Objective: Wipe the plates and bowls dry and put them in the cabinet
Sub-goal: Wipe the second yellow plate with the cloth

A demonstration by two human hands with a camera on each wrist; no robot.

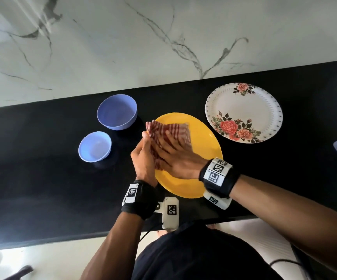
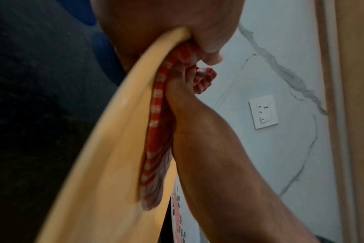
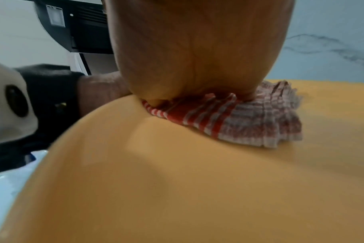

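Two hands on one plate. Nearest you, your left hand [image 1: 143, 156] grips the left rim of the yellow plate [image 1: 202, 158], thumb curled over the edge and pinching a corner of the checked cloth [image 1: 175, 131] against it; the left wrist view shows the thumb [image 2: 210, 49] clamped on rim and cloth together. Your right hand [image 1: 175, 156] lies flat on the cloth, fingers straight and spread, pressing it onto the plate's face. The right wrist view shows the palm [image 3: 197, 57] bearing down on bunched cloth [image 3: 249, 125]. Plate looks raised and tilted off the black counter [image 1: 42, 178] on its left side; how far, can't tell.

Left of the plate, a small blue bowl [image 1: 94, 146] stands upright on the counter, close to your left hand but not touching it. Just beyond it, a bigger blue bowl [image 1: 117, 112], also upright, near the plate's far-left edge. Far right, a white flowered plate [image 1: 243, 112] lies flat, apart from the yellow one. Behind the counter, a marble wall [image 1: 123, 47].
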